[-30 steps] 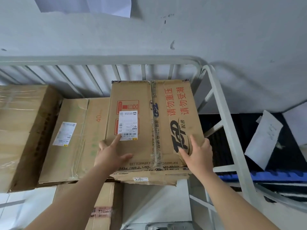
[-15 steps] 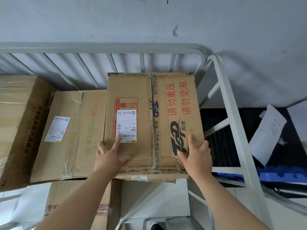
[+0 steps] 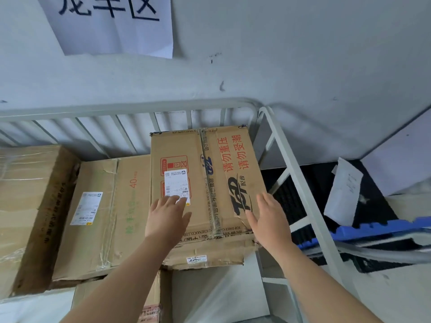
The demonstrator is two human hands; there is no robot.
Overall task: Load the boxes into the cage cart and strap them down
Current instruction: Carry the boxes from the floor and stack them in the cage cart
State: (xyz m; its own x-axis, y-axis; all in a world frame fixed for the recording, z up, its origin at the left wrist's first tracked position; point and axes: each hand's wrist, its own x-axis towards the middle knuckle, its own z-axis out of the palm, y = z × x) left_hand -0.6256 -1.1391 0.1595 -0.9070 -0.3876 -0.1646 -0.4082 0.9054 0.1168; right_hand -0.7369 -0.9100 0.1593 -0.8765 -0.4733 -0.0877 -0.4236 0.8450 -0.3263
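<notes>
Head view: we're looking down into the cart [image 3: 130,107], which is parked right against a grey wall [image 3: 303,66]; its back bars and right side frame are pale metal tubing. The box [image 3: 205,183] sits in the cart's back right corner, far edge close to the back bars and right edge just beside the side frame; it's brown cardboard with red Chinese print, a dark "TOP" logo and a taped seam down the middle. There's more rumpled cardboard sticking out under its near edge.

Our left hand [image 3: 166,217] lies flat on the box top, fingers straight and spread a little, fingertips covering the bottom of the white label [image 3: 176,183]; it isn't gripping anything. Our right hand [image 3: 270,220] is also open, fingers straight and together, over the box's near right corner; we honestly can't tell if it's actually touching the cardboard.

Left of the box, and touching it, a flatter 40 box [image 3: 105,217] lies with its own label; further left a big box [image 3: 28,206] wrapped in clear film stands taller, tight against that one. A low box [image 3: 151,306] peeks out beneath our left forearm.

On the wall there's a white sign [image 3: 112,26] with big dark characters. Outside the cart on the right: a black mat [image 3: 291,206], a white sheet [image 3: 345,192] and a blue plastic edge [image 3: 373,229].
</notes>
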